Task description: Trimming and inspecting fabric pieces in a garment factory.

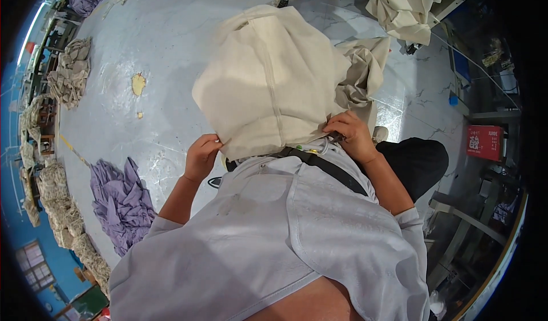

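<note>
A large cream-coloured piece of fabric (245,75) with a seam down its middle spreads out in front of my waist. My left hand (202,156) pinches its near left corner between thumb and fingers. At the near right edge, my right hand (351,134) grips the same fabric with bent fingers. Between the hands the near edge runs almost straight, just above my dark belt (325,166). More beige cloth (365,70) hangs in crumpled folds beyond my right hand; whether it joins the held piece I cannot tell.
A heap of purple cloth (120,201) lies on the grey floor to the left. Bundles of beige fabric (71,73) line the far left side. At the upper right, pale cloth (405,7) drapes over a table edge. A red box (484,142) and metal frames stand at the right.
</note>
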{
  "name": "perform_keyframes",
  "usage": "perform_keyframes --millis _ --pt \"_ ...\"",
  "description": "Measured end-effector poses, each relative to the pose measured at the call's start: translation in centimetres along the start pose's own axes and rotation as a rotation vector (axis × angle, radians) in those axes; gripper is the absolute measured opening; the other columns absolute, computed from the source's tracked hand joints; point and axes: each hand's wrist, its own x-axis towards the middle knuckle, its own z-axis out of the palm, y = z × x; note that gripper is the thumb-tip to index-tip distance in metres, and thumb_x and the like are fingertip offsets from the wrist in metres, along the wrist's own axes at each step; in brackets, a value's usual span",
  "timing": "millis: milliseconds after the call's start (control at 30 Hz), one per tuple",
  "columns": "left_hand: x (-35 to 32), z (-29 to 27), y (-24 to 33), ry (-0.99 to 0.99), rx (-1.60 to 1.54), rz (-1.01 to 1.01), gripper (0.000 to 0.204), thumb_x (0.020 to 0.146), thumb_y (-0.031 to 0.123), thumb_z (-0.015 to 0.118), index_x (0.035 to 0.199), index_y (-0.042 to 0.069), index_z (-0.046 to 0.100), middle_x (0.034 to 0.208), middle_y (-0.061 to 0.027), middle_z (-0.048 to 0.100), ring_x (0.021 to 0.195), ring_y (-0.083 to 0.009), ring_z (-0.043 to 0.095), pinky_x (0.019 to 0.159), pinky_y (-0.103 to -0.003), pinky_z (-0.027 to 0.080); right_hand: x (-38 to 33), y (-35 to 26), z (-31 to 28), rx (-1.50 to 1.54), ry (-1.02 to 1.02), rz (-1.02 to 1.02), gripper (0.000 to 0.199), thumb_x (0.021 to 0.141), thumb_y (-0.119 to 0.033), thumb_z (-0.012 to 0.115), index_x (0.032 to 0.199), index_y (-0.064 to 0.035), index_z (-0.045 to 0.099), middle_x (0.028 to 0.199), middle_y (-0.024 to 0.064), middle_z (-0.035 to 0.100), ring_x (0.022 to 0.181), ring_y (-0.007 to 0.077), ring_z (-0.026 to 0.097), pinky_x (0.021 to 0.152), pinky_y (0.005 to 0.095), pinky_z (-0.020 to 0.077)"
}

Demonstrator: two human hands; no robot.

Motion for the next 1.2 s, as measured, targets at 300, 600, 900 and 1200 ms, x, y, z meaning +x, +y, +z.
perform_keyframes --millis 300,600,900,1200 --pt "2.1 -2.0 2.3 0.032 0.241 0.103 0.053 0.055 0.012 0.074 0.104 0.007 0.056 0.117 -0.0114 0.051 0.103 -0.0303 0.049 0.086 -0.039 0.040 -0.5 -0.2 -0.2 0.121 0.077 0.070 0.024 0.060 0.002 0.067 0.079 -0.0112 0.063 0.085 0.0022 0.059 0.082 0.0201 0.058 0.067 0.0289 0.0473" --pt "2.1 0.0 1.7 -0.245 0.097 0.168 0.058 0.059 0.024 0.073 0.111 0.007 0.053 0.121 -0.0115 0.047 0.112 -0.0302 0.045 0.092 -0.039 0.035 -0.7 0.3 0.3 0.212 0.002 0.175 0.025 0.065 0.006 0.068 0.086 -0.0071 0.063 0.097 0.0067 0.054 0.085 0.0177 0.057 0.070 0.0267 0.0470" --pt "10.8 0.6 9.6 -0.072 0.010 0.517 0.038 0.074 0.030 0.062 0.102 0.005 0.059 0.113 -0.0120 0.055 0.106 -0.0294 0.051 0.090 -0.042 0.037 -0.8 6.9 -1.6 0.258 0.280 0.628 0.020 0.070 -0.014 0.069 0.086 -0.0040 0.064 0.079 0.0060 0.061 0.071 0.0154 0.057 0.066 0.0247 0.0448" --pt "14.3 6.8 8.6 -0.276 0.185 0.630 0.021 0.073 0.021 0.059 0.092 0.013 0.063 0.104 -0.0029 0.061 0.105 -0.0222 0.053 0.099 -0.038 0.024 -9.2 23.8 1.1 -0.324 0.162 1.323 0.051 0.060 -0.035 0.072 0.097 -0.0016 0.060 0.092 0.0145 0.063 0.087 0.0273 0.060 0.076 0.0344 0.0464"
